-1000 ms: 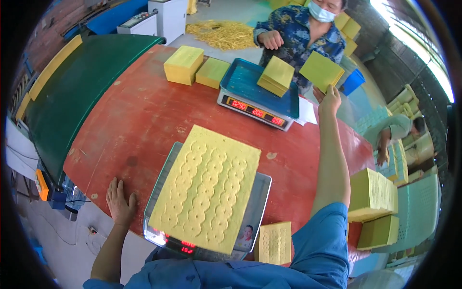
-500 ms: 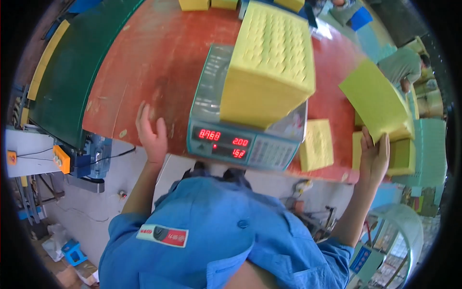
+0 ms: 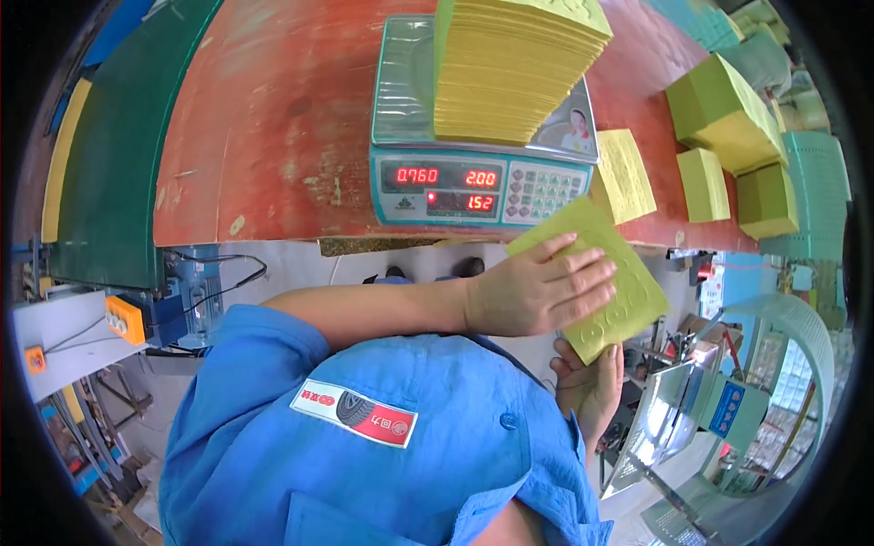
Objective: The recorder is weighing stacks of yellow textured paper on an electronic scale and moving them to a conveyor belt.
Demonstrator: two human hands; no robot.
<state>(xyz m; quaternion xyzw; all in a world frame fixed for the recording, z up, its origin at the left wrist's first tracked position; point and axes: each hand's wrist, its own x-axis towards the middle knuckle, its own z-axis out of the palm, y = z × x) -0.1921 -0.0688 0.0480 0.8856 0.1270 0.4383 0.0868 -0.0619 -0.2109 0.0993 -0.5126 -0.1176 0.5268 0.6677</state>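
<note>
A piece of yellow paper stock point(image 3: 601, 282) with embossed curved marks is tilted in front of me, below the table's front edge. It may be a thin stack; its edge thickness is hard to judge. My left hand point(image 3: 546, 291) reaches across my body, its fingers over the upper face and its thumb hidden. At the lower corner, my right hand point(image 3: 594, 387) grips it from beneath, thumb at the edge. Beyond my hands, a tall stack of yellow sheets point(image 3: 519, 82) stands on a digital scale point(image 3: 482, 188) with lit red digits.
The scale rests on a red table point(image 3: 273, 127). Right of it lie a smaller yellow stack point(image 3: 624, 177), a yellow block point(image 3: 704, 187) and a large yellow stack point(image 3: 728, 114). A green surface point(image 3: 118, 164) borders the left. A machine with a curved guard point(image 3: 801, 364) stands at right.
My right hand has come off the yellow stacks at right and moved in toward my body, now with yellow paper. My left hand has swung right onto that paper. The view has shifted.
</note>
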